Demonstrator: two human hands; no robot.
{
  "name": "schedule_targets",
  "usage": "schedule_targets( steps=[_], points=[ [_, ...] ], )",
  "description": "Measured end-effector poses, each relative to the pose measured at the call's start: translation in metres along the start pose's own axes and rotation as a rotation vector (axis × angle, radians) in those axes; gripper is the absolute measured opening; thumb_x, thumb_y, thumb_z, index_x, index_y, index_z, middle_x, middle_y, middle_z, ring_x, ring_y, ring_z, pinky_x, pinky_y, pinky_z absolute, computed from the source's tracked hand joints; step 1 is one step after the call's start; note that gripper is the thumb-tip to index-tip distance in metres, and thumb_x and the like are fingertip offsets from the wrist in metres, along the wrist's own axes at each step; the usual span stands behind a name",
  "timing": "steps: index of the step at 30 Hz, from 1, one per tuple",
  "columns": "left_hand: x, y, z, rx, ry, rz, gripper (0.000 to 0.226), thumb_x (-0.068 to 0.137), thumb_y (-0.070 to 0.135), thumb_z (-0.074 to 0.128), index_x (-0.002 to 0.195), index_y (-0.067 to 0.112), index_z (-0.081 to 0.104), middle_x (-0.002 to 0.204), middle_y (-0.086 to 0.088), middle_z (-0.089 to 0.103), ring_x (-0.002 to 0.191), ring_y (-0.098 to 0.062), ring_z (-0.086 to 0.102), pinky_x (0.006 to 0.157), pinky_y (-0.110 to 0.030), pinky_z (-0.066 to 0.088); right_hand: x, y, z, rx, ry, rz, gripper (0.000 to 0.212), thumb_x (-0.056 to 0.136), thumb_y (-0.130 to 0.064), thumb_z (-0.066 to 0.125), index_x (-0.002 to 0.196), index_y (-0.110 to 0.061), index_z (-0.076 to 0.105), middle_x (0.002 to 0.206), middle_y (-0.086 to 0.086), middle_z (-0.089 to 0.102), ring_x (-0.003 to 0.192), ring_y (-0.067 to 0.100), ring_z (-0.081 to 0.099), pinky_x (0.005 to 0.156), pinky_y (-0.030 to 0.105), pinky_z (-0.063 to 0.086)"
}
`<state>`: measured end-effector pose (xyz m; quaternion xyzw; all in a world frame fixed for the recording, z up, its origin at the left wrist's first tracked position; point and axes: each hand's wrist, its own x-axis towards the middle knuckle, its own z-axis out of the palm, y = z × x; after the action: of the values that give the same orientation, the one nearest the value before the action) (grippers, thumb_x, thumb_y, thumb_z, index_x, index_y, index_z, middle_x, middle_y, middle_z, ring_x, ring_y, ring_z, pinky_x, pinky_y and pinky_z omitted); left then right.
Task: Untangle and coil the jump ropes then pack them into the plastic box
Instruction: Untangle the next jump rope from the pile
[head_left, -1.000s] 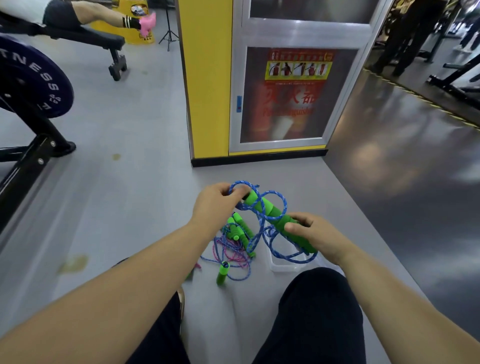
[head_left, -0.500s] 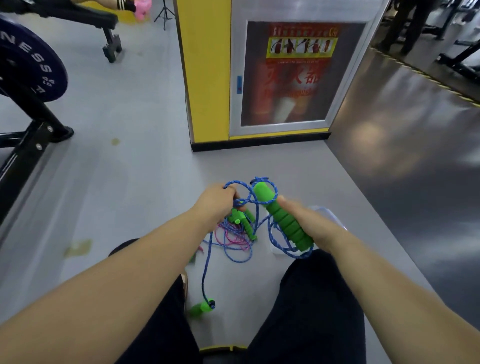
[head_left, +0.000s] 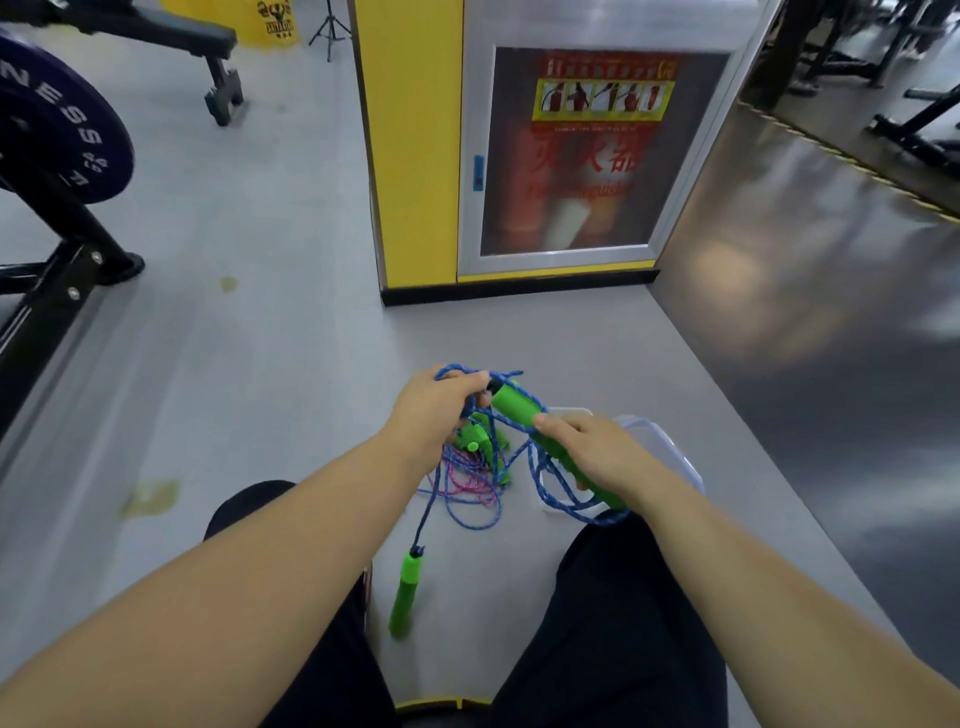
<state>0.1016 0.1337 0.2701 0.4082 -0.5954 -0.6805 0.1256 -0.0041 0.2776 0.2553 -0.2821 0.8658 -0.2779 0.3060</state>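
Note:
My right hand (head_left: 597, 452) grips a long green foam handle (head_left: 514, 408) with blue rope looped around it. My left hand (head_left: 431, 410) pinches a loop of that blue rope (head_left: 452, 371) just left of the handle's top. Below the hands lies a tangle of blue and pink ropes (head_left: 467, 483) with more green handles in it. One strand hangs down to a loose green handle (head_left: 406, 587) between my knees. The clear plastic box (head_left: 660, 441) sits on the floor under my right hand, mostly hidden.
I sit on grey floor with my legs in dark trousers (head_left: 613, 623) either side of the ropes. A yellow pillar and fire-extinguisher cabinet (head_left: 566, 156) stand ahead. A weight plate on a black rack (head_left: 52, 130) is at the left, dark glossy floor at the right.
Both hands rose slightly with the handle and rope. A green handle dropped out of the tangle and now hangs lower, between my knees. The box came into view beneath my right hand.

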Motion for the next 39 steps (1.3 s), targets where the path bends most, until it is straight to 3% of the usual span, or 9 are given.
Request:
schedule_targets(
  steps=[6, 10, 16, 19, 23, 27, 32, 36, 39],
  points=[
    [0.005, -0.011, -0.001, 0.004, 0.131, 0.006, 0.019, 0.087, 0.012, 0.063, 0.074, 0.016, 0.049, 0.066, -0.006, 0.052, 0.049, -0.014, 0.04, 0.031, -0.012, 0.025, -0.012, 0.002, -0.002, 0.14, -0.129, -0.076, 0.028, 0.092, -0.039, 0.05, 0.079, -0.016, 0.061, 0.068, 0.002, 0.05, 0.054, 0.013, 0.046, 0.053, 0.019, 0.042],
    [-0.001, -0.02, 0.007, 0.028, -0.034, -0.014, 0.017, 0.089, 0.007, 0.057, 0.075, 0.017, 0.056, 0.06, -0.005, 0.054, 0.041, -0.01, 0.039, 0.033, -0.013, 0.025, -0.014, -0.004, -0.001, 0.507, -0.18, -0.089, 0.03, 0.093, -0.036, 0.046, 0.077, -0.014, 0.06, 0.059, -0.002, 0.057, 0.051, 0.013, 0.049, 0.052, 0.023, 0.042],
    [-0.016, -0.038, 0.022, 0.562, -0.099, 0.257, 0.015, 0.091, 0.019, 0.055, 0.103, 0.024, 0.063, 0.061, 0.006, 0.051, 0.057, -0.011, 0.048, 0.056, -0.024, 0.039, -0.003, 0.001, 0.017, 0.903, -0.041, -0.17, 0.03, 0.096, -0.04, 0.04, 0.125, -0.036, 0.047, 0.077, -0.001, 0.061, 0.059, 0.014, 0.053, 0.057, 0.03, 0.046],
    [-0.02, -0.032, 0.024, 0.959, -0.033, 0.386, 0.027, 0.092, 0.023, 0.046, 0.116, 0.03, 0.058, 0.086, -0.001, 0.065, 0.083, -0.023, 0.059, 0.065, -0.028, 0.041, -0.009, -0.003, 0.024, 0.815, -0.092, -0.232, 0.034, 0.093, -0.045, 0.045, 0.116, -0.023, 0.055, 0.069, -0.017, 0.063, 0.059, 0.005, 0.055, 0.057, 0.02, 0.046],
    [-0.022, -0.031, 0.026, 1.181, -0.058, 0.491, 0.033, 0.094, 0.025, 0.041, 0.124, 0.028, 0.053, 0.103, -0.007, 0.067, 0.094, -0.029, 0.061, 0.069, -0.033, 0.046, -0.007, -0.015, 0.034, 0.862, 0.15, -0.104, 0.01, 0.091, -0.022, 0.054, 0.081, -0.02, 0.055, 0.062, -0.012, 0.06, 0.061, 0.006, 0.057, 0.06, 0.022, 0.045],
    [-0.027, -0.032, 0.023, 0.93, -0.096, 0.446, 0.04, 0.093, 0.02, 0.043, 0.129, 0.037, 0.052, 0.086, -0.003, 0.066, 0.085, -0.023, 0.06, 0.067, -0.029, 0.044, 0.003, -0.014, 0.032, 1.14, 0.28, 0.061, 0.003, 0.086, -0.014, 0.048, 0.087, -0.015, 0.05, 0.083, 0.01, 0.052, 0.075, 0.026, 0.052, 0.072, 0.041, 0.046],
    [-0.022, -0.032, 0.008, 0.944, -0.116, 0.319, 0.039, 0.09, 0.018, 0.047, 0.119, 0.039, 0.062, 0.101, 0.0, 0.067, 0.082, -0.018, 0.058, 0.071, -0.028, 0.047, -0.002, -0.007, 0.02, 0.903, 0.123, -0.121, 0.014, 0.086, -0.007, 0.06, 0.095, -0.015, 0.054, 0.087, 0.001, 0.058, 0.078, 0.011, 0.057, 0.072, 0.022, 0.046],
    [-0.018, -0.026, 0.011, 1.368, -0.042, 0.502, 0.035, 0.094, 0.025, 0.041, 0.123, 0.037, 0.058, 0.106, -0.004, 0.065, 0.096, -0.027, 0.061, 0.066, -0.029, 0.042, -0.002, -0.008, 0.016, 0.798, 0.062, -0.204, 0.017, 0.087, -0.01, 0.061, 0.102, -0.016, 0.056, 0.094, 0.002, 0.06, 0.084, 0.008, 0.059, 0.077, 0.017, 0.049],
    [-0.028, -0.024, 0.016, 1.333, 0.05, 0.771, 0.028, 0.092, 0.028, 0.044, 0.111, 0.023, 0.062, 0.095, -0.005, 0.066, 0.081, -0.03, 0.064, 0.057, -0.03, 0.039, 0.006, -0.013, 0.008, 0.849, 0.059, -0.149, 0.011, 0.089, -0.013, 0.058, 0.1, -0.016, 0.057, 0.091, 0.008, 0.058, 0.079, 0.017, 0.058, 0.075, 0.025, 0.05]
  ],
)
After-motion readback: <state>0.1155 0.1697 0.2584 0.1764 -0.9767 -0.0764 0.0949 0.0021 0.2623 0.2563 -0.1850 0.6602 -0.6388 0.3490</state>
